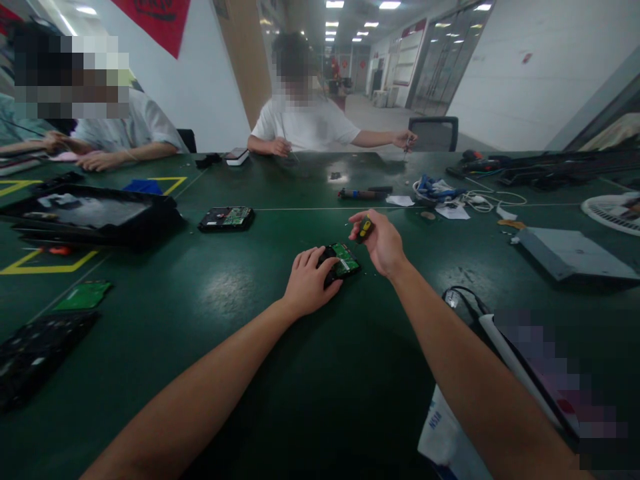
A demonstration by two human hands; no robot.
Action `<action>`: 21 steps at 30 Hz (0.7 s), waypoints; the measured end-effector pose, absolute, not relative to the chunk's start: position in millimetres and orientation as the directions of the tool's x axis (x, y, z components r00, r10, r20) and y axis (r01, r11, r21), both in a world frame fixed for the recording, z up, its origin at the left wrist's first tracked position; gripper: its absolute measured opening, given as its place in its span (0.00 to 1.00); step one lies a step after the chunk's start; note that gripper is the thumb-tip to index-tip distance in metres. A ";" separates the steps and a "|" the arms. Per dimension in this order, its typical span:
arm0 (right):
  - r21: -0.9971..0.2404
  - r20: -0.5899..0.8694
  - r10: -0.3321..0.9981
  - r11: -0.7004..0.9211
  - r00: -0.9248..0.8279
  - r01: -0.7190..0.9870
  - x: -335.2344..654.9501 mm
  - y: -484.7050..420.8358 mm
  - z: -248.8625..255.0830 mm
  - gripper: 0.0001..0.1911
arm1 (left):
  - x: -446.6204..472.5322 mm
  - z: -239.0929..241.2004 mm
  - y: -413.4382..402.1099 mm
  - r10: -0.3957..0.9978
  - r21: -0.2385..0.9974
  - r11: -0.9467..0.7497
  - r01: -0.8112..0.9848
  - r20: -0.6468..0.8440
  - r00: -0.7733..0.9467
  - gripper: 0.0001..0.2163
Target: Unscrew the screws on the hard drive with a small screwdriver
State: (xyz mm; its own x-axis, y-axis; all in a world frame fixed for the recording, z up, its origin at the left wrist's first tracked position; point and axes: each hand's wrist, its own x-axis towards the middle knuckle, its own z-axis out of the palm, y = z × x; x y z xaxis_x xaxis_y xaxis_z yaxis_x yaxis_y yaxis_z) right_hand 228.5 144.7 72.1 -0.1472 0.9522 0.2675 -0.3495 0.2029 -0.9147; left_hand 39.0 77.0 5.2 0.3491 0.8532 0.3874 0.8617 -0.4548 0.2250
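Green circuit board faces up on the drive-like device (346, 259), which lies on the table (240, 373) in front of me. My left hand (313, 280) covers its left part, fingers bent over it and thumb at the near edge, holding it down. My right hand (384, 243) is curled closed round a yellow-and-black tool (366, 229), raised near the device's far right corner. Were my left grip slack, I judge the device could skid on the smooth tabletop; a slipping tip could score the board or jab my thumb. Tiny specks (367, 272) beside it, if loose screws, could get brushed away. My left hand hides much of the casing; the tool's working end I cannot make out, and my forearms are cut off below.
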 end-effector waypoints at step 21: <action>-0.923 0.283 0.951 0.236 -0.121 -0.303 231.5 148.9 67.6 0.29 | 37.2 -1.5 79.6 0.844 0.204 -0.461 0.863 0.402 0.356 0.24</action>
State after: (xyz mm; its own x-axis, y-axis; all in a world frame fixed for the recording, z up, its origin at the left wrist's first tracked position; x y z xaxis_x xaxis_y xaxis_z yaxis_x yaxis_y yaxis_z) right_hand 231.5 148.9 67.6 -0.1210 0.9515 0.2829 -0.3027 0.2361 -0.9234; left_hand 37.2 79.6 -1.5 0.3555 0.8437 0.4023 0.8634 -0.4613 0.2042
